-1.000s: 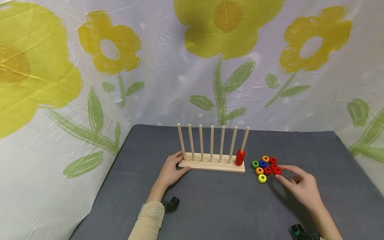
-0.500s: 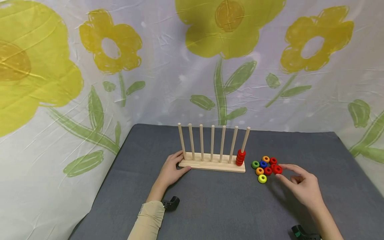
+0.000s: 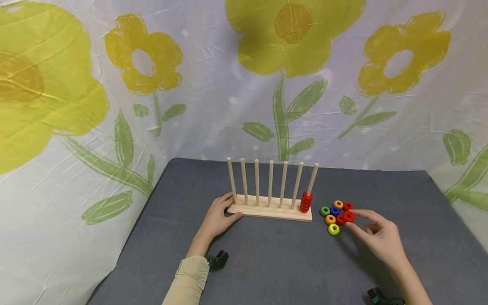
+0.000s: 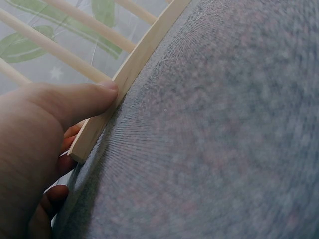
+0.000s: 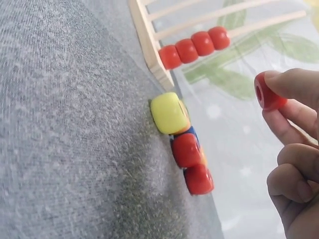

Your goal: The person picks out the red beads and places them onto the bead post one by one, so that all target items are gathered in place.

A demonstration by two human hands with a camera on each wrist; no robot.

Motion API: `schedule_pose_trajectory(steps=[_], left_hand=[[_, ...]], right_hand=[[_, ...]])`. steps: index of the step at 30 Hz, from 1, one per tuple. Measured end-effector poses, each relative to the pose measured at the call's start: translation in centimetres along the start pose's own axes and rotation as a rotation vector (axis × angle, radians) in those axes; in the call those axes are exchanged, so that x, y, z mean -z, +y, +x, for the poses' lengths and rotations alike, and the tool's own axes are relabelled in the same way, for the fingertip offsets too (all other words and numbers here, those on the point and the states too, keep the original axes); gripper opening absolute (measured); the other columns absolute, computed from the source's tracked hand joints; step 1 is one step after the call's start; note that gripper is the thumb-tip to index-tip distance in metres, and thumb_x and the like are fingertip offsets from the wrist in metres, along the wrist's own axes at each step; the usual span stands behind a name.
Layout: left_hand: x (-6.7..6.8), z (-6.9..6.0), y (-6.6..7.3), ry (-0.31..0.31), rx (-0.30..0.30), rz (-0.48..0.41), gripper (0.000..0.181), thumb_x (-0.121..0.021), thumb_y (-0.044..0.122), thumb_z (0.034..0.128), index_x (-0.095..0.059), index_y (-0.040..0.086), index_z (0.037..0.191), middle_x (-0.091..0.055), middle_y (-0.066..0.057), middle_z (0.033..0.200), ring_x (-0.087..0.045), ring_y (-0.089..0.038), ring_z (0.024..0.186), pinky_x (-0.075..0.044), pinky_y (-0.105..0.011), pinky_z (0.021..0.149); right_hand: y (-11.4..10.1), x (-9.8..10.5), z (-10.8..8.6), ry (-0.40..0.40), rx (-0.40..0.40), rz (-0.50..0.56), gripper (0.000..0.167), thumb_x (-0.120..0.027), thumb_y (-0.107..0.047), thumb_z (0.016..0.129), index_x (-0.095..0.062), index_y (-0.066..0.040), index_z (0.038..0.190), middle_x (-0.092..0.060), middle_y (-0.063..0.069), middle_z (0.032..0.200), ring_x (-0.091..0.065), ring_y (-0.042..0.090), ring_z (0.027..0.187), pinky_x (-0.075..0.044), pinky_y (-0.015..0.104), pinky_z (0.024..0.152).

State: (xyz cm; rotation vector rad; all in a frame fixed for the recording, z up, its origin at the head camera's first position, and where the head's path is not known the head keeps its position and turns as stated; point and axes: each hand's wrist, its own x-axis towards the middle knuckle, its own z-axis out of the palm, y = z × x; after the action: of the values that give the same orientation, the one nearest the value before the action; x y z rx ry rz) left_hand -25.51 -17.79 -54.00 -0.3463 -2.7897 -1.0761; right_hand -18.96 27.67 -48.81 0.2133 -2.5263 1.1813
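Observation:
My left hand [image 3: 216,218] grips the left end of a wooden peg stand [image 3: 272,214], its thumb on the front edge of the base. Several upright pegs stand in a row, and the rightmost carries a stack of red beads [image 3: 306,203]. My right hand [image 3: 382,238] pinches a red bead [image 5: 272,94] between thumb and fingers. In the right wrist view that bead is raised off the table. Beneath and beside it lie loose beads: a yellow bead [image 3: 333,229], a green bead [image 3: 325,211], a blue bead [image 3: 335,211], orange ones and more red ones.
A dark grey cloth [image 3: 267,262] covers the table. Behind it hangs a pale curtain [image 3: 213,106] printed with yellow flowers. A black wrist camera [image 3: 217,259] sits on the left wrist, another [image 3: 383,296] on the right.
My right hand has shifted slightly left with the red bead in its pinch, over the loose beads. The left hand and the stand have stayed put.

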Motion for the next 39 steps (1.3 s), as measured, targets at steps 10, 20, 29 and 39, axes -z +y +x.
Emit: schedule_pose_trajectory(steps=[10,20,29,39], left_hand=[[-0.2,0.1,-0.1,0.002,0.004,0.013,0.069,-0.082,0.034,0.0951,-0.059,0.001,0.151,-0.05,-0.013,0.161,-0.045,-0.039,0.148,-0.041,-0.06,0.118],[-0.2,0.2,0.0,-0.005,0.008,0.02,0.068,-0.082,0.032,0.0952,-0.058,0.0,0.151,-0.05,-0.013,0.161,-0.046,-0.039,0.147,-0.041,-0.061,0.118],[-0.2,0.1,0.0,0.001,0.001,0.012,0.07,-0.082,0.032,0.0951,-0.057,0.001,0.152,-0.05,-0.013,0.161,-0.046,-0.039,0.147,-0.041,-0.061,0.118],[0.0,0.0,0.0,0.003,0.005,0.0,0.07,-0.082,0.032,0.0953,-0.057,0.002,0.153,-0.05,-0.012,0.162,-0.045,-0.039,0.148,-0.04,-0.061,0.118]], right_hand=[[-0.7,-0.3,0.2,-0.008,0.05,0.027,0.037,-0.089,-0.008,0.086,-0.079,-0.016,0.121,-0.034,-0.005,0.059,-0.02,-0.008,0.045,-0.025,0.028,0.037],[-1.2,-0.3,0.5,-0.02,0.049,0.007,0.035,-0.089,-0.011,0.088,-0.079,-0.016,0.121,-0.036,-0.006,0.06,-0.022,-0.003,0.045,-0.026,0.028,0.038],[-1.5,-0.1,1.0,-0.024,0.052,-0.001,0.034,-0.088,-0.011,0.088,-0.078,-0.014,0.121,-0.034,-0.006,0.056,-0.022,-0.001,0.044,-0.025,0.028,0.037],[-1.8,0.1,1.5,-0.017,0.078,0.007,0.036,-0.088,-0.009,0.088,-0.078,-0.015,0.122,-0.038,-0.005,0.059,-0.023,-0.001,0.043,-0.026,0.027,0.038]])
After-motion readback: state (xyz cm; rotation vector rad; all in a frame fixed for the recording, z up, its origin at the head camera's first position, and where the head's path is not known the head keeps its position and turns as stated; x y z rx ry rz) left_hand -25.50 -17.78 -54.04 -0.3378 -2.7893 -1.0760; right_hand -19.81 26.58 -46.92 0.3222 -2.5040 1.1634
